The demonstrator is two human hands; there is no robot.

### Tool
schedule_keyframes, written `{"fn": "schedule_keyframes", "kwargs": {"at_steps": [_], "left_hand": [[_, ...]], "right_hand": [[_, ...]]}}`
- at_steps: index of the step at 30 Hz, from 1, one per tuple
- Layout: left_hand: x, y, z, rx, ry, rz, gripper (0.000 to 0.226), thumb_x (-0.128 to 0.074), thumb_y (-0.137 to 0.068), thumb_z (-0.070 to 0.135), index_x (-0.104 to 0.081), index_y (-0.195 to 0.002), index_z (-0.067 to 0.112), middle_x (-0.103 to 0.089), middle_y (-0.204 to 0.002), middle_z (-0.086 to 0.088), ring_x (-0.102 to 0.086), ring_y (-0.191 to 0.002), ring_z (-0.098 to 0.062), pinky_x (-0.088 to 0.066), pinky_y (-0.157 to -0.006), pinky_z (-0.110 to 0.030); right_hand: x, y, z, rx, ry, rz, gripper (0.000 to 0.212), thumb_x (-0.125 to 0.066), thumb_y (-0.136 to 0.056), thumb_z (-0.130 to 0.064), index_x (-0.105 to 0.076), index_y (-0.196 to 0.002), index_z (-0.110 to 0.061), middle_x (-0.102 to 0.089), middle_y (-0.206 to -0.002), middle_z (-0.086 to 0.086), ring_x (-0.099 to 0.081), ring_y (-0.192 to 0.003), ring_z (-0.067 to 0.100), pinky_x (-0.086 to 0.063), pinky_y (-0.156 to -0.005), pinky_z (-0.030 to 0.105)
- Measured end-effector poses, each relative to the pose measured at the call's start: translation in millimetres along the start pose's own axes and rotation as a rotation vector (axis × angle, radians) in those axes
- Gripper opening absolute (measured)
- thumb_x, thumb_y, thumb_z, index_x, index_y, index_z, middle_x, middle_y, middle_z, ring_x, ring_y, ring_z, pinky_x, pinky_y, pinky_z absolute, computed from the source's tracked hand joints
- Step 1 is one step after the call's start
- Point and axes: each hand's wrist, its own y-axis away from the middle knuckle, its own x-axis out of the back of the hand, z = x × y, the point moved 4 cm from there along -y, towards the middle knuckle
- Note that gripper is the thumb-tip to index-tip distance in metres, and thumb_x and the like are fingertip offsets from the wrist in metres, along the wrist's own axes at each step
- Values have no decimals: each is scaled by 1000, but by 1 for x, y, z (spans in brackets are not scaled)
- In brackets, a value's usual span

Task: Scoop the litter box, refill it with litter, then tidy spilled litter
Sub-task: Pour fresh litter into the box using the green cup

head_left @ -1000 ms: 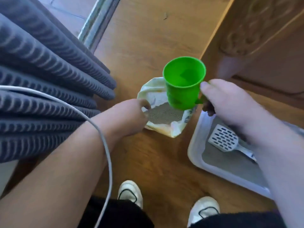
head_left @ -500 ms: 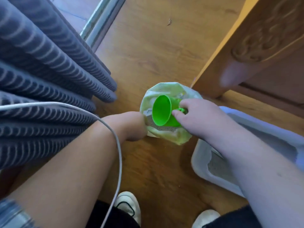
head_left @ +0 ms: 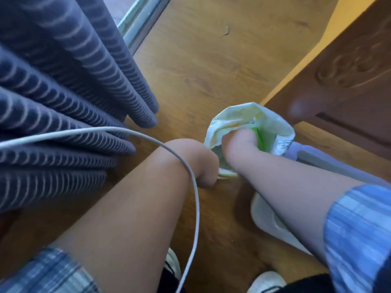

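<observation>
A pale yellow-white litter bag (head_left: 232, 119) stands open on the wooden floor. My left hand (head_left: 198, 161) is shut on the bag's near rim. Inside the bag's mouth, my right hand (head_left: 241, 142) grips a green cup (head_left: 261, 139), of which only a strip shows. A little grey litter (head_left: 218, 153) is visible between my two hands. The white litter box (head_left: 273, 225) lies at the right, mostly hidden under my right forearm. The scoop is out of sight.
Folds of a dark grey striped curtain (head_left: 63, 102) hang at the left, with a metal door track (head_left: 141, 15) behind. A carved wooden cabinet (head_left: 338, 66) stands close at the right. A white cable (head_left: 194, 197) crosses my left arm. My white shoes (head_left: 266, 281) are below.
My right hand has pushed the green cup from above the bag down into it. The view has swung, so my right arm now covers the litter box and the scoop.
</observation>
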Motion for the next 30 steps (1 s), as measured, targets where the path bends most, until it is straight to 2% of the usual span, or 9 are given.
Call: {"fn": "schedule_keyframes", "kwargs": {"at_steps": [4, 7, 12, 17, 19, 22, 25, 27, 30], "left_hand": [[-10, 2, 7, 21, 7, -28, 50, -43, -94, 10, -44, -144, 8, -53, -141, -13, -54, -123, -31, -44, -98, -38], [-18, 6, 6, 32, -8, -66, 56, -40, -97, 9, -31, -152, 4, -43, -150, -16, -47, -133, -32, -40, -106, -38], [-21, 12, 3, 33, -34, -78, 60, -42, -100, 13, -20, -155, 7, -44, -147, -14, -50, -126, -30, -40, -89, -33], [-28, 15, 7, 23, -29, -155, 68, -46, -101, 15, -9, -158, 13, -43, -149, -14, -47, -130, -30, -38, -95, -34], [-30, 15, 8, 17, -15, -173, 71, -48, -99, 15, -9, -159, 16, -42, -149, -15, -47, -129, -31, -41, -99, -36], [-33, 18, 6, 19, 12, -185, 77, -50, -98, 15, -4, -160, 22, -34, -157, -14, -43, -136, -31, -39, -96, -33], [-35, 21, 3, 22, 25, -191, 80, -51, -98, 14, -1, -159, 23, -29, -159, -14, -38, -140, -30, -38, -98, -33], [-33, 24, -1, 33, 22, -183, 78, -51, -98, 14, -3, -160, 20, -31, -158, -14, -37, -139, -31, -37, -96, -32], [-30, 27, -5, 44, 33, -146, 66, -49, -97, 14, -21, -157, 17, -39, -152, -14, -43, -135, -31, -39, -102, -35]], "right_hand": [[-16, -8, -15, 52, -17, 19, 29, -51, -93, -10, -65, -117, -20, -65, -120, 0, -62, -110, 22, -44, -76, 30], [-18, -11, -23, 105, -18, 68, 27, -50, -92, -8, -66, -109, -20, -67, -113, 0, -64, -104, 23, -46, -74, 30], [-29, 1, -22, 166, -94, 34, 22, -51, -92, -11, -67, -102, -20, -65, -112, 0, -63, -107, 26, -50, -82, 35], [-38, 12, -37, 273, -237, -37, 17, -50, -90, -17, -67, -89, -17, -54, -77, -1, -56, -78, 26, -48, -69, 33], [-36, 15, -48, 280, -272, -68, 16, -50, -89, -8, -58, -77, -15, -53, -76, 0, -53, -72, 24, -47, -66, 34], [-32, 14, -61, 258, -375, -117, 17, -51, -89, -6, -52, -74, -14, -50, -75, 1, -50, -72, 23, -47, -68, 35], [-31, 8, -64, 259, -550, -137, 10, -53, -91, -19, -62, -87, -15, -59, -87, 2, -54, -77, 23, -48, -72, 33], [-29, 6, -58, 240, -690, -151, 27, -47, -96, -36, -65, -103, -17, -61, -97, 2, -56, -86, 25, -46, -76, 32], [-27, 7, -47, 177, -851, -200, 30, -45, -98, -40, -63, -98, -16, -60, -95, 4, -56, -88, 24, -42, -74, 31]]}}
